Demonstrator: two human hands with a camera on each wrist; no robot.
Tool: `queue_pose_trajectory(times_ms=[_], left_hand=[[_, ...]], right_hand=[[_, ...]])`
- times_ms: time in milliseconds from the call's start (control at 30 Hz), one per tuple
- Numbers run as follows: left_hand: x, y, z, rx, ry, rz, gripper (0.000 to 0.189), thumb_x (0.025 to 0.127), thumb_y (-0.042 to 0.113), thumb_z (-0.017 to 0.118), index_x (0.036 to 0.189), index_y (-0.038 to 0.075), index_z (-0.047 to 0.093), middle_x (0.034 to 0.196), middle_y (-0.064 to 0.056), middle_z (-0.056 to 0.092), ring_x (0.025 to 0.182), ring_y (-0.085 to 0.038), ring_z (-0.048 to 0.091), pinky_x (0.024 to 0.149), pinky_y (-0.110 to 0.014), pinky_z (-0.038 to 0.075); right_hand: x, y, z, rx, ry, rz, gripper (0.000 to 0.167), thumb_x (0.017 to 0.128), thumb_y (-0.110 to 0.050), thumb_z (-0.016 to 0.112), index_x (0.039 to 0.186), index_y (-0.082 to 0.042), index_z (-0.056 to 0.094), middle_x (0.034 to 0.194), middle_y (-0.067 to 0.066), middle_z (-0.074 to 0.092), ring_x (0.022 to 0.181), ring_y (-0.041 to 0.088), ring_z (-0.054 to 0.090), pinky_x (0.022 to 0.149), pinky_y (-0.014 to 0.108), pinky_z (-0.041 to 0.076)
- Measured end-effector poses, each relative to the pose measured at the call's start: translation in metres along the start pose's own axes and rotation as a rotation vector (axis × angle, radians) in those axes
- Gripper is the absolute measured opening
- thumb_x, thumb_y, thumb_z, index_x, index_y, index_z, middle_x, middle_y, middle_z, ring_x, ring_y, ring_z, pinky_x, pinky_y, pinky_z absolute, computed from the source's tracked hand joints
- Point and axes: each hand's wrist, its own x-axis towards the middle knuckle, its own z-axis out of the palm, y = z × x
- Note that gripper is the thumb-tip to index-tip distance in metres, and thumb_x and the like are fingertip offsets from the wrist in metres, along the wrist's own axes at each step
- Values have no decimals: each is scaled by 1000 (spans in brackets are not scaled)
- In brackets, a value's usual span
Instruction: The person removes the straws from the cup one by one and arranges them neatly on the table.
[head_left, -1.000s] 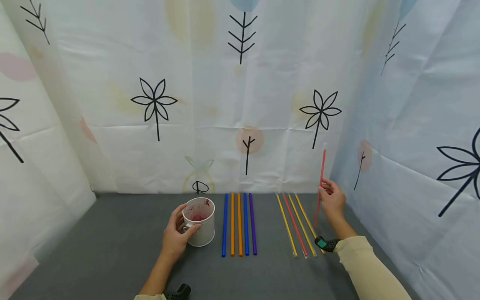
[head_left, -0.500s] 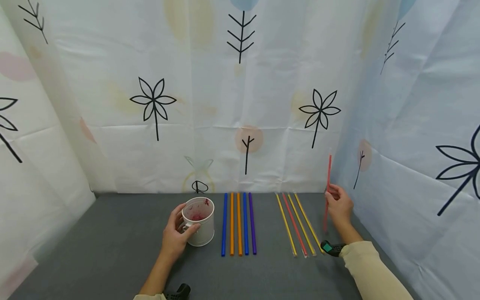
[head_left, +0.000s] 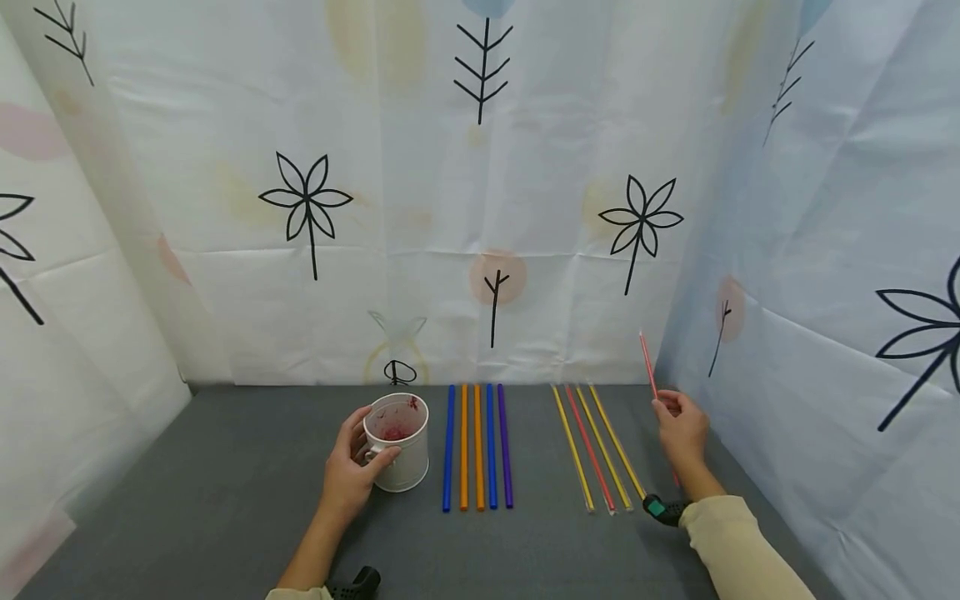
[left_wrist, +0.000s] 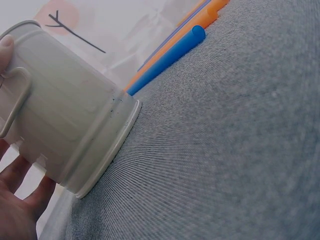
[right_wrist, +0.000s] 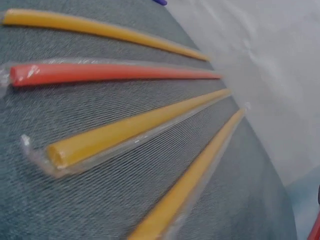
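Observation:
My left hand [head_left: 348, 475] grips a white mug [head_left: 408, 462] that stands upright on the grey table. Red stains mark the mug's inside. The thumb lies near the handle [left_wrist: 22, 100], and the fingers reach round the far side. On the right, my right hand [head_left: 682, 433] pinches a red straw [head_left: 647, 362] in a clear wrapper, its upper end leaning left. Just an edge of this straw [right_wrist: 315, 230] enters the right wrist view; the hand itself is outside it. Left of that hand lie a wrapped red straw [head_left: 592, 454] and several wrapped yellow straws [right_wrist: 110, 135].
Between the mug and the wrapped straws runs a row of bare straws: blue [head_left: 448, 450], orange [head_left: 479, 450] and a purple straw [head_left: 506, 450] at its right end. A white patterned cloth [head_left: 420, 192] closes off the back and sides of the table [head_left: 225, 483].
My right hand has moved right and down with the red straw. The straw has tipped from near upright to leaning left. My left hand and the mug have stayed put.

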Motion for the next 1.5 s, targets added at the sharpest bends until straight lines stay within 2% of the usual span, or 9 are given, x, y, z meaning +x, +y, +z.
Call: queue_pose_trajectory(times_ms=[133, 267, 400, 500, 633, 800, 1067, 1267, 1500], left_hand=[[0, 6, 1, -7, -6, -14, 74, 81, 7, 79, 145, 12, 40, 136, -22, 52, 121, -39, 53, 85, -11, 41], [-2, 20, 1, -17, -8, -14, 74, 81, 1, 77, 145, 5, 39, 134, -28, 50, 120, -44, 51, 84, -12, 42], [-5, 37, 1, -7, -13, -17, 73, 81, -1, 76, 144, -1, 38, 133, -32, 50, 119, -48, 50, 84, -13, 43], [-5, 42, 1, 0, -19, -28, 73, 82, 0, 76, 144, -1, 38, 133, -32, 49, 119, -47, 50, 85, -14, 43], [-4, 42, 0, -10, -19, -27, 73, 82, 0, 76, 144, -1, 38, 133, -32, 49, 119, -48, 50, 85, -16, 44], [-4, 41, 0, 0, -18, -18, 73, 82, 0, 76, 144, -2, 38, 133, -32, 50, 119, -47, 50, 85, -16, 44], [-6, 42, 0, 8, -19, -27, 73, 82, 1, 76, 144, 0, 38, 133, -31, 49, 120, -47, 51, 86, -19, 45], [-6, 41, 1, 5, -13, -21, 73, 81, 0, 77, 143, -1, 39, 133, -32, 50, 119, -47, 51, 87, -21, 45], [-6, 43, 1, 1, -12, -18, 72, 82, 0, 76, 143, -1, 39, 132, -32, 50, 119, -48, 51, 85, -16, 44]], right_hand=[[-6, 7, 3, -51, -26, 9, 19, 93, -11, 66, 107, 1, 68, 92, 18, 67, 77, 28, 60, 55, 25, 42], [-11, 15, 7, -94, -65, 6, 16, 90, -9, 68, 102, 2, 68, 86, 17, 67, 69, 27, 59, 55, 29, 41], [-14, 23, 10, -126, -98, 23, 16, 91, -10, 67, 101, 2, 68, 83, 15, 66, 68, 28, 58, 57, 32, 40], [-16, 27, 10, -147, -127, 30, 17, 91, -11, 66, 103, 2, 68, 85, 16, 66, 71, 31, 59, 60, 36, 41], [-18, 30, 10, -166, -161, 28, 18, 90, -11, 66, 101, 3, 68, 85, 16, 66, 75, 33, 59, 64, 41, 42], [-19, 29, 7, -174, -205, 18, 17, 89, -10, 67, 99, 4, 68, 80, 13, 66, 71, 30, 60, 60, 35, 43], [-20, 27, -8, -233, -409, 35, 26, 91, -16, 64, 107, 5, 65, 96, 20, 65, 82, 33, 60, 67, 45, 47], [-20, 26, -18, -308, -512, 4, 24, 85, -13, 68, 103, 4, 67, 85, 13, 66, 71, 24, 58, 62, 42, 45], [-24, 21, -21, -316, -550, -29, 25, 85, -11, 69, 105, 3, 68, 79, 6, 65, 65, 19, 56, 58, 38, 44]])
